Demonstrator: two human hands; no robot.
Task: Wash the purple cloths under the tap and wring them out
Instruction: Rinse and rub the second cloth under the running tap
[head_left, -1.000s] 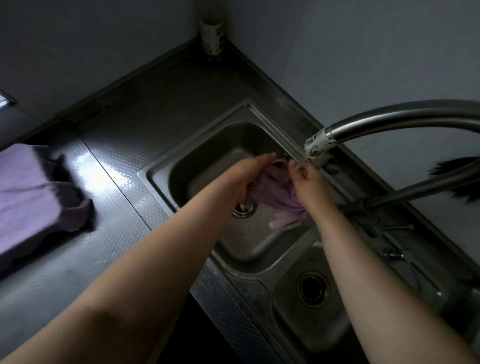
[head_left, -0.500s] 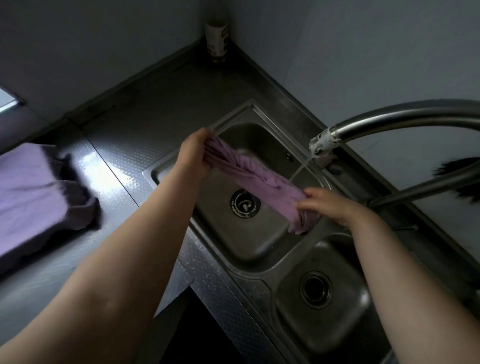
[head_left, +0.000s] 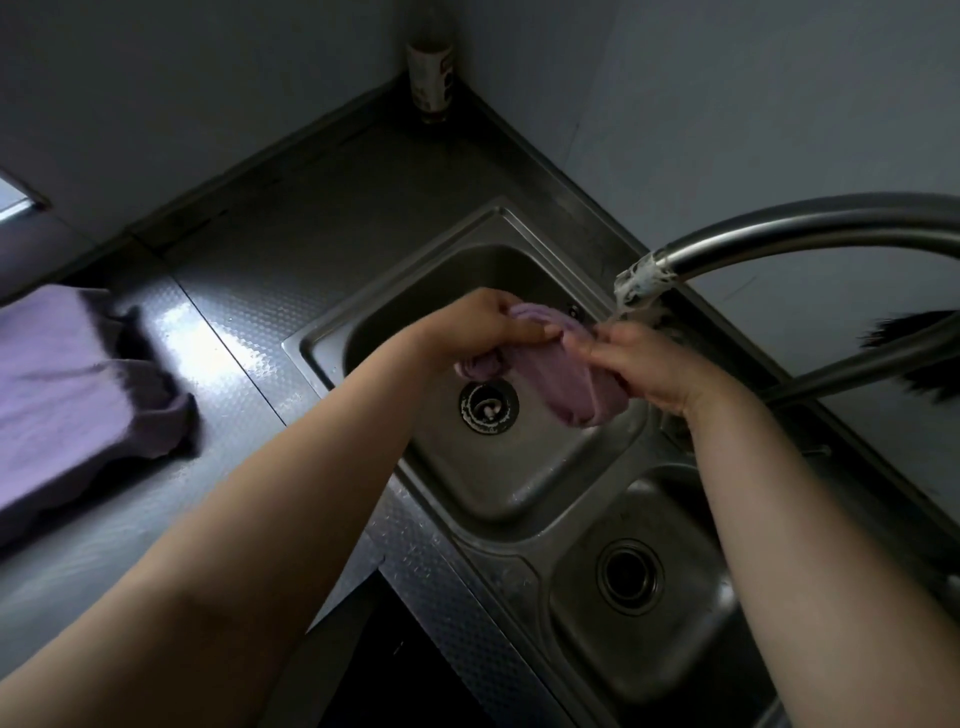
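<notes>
Head view: both hands (head_left: 488, 327) (head_left: 649, 369) grip purple cloth (head_left: 576, 389)

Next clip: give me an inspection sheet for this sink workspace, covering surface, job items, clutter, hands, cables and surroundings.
Surface: dark metal counter with a double sink; the larger basin lies under the hands, the smaller basin is nearer the camera.
Job's things: one purple cloth bunched between both hands above the larger basin; more purple cloth lies piled on the counter at left; tap spout ends just above the right hand.
Clutter: a bottle stands in the far corner.
Hands: left hand and right hand both grip the cloth.
Cables: nothing seen.
Surroundings: plain grey walls; a dark brush-like object at right edge, unclear.
</notes>
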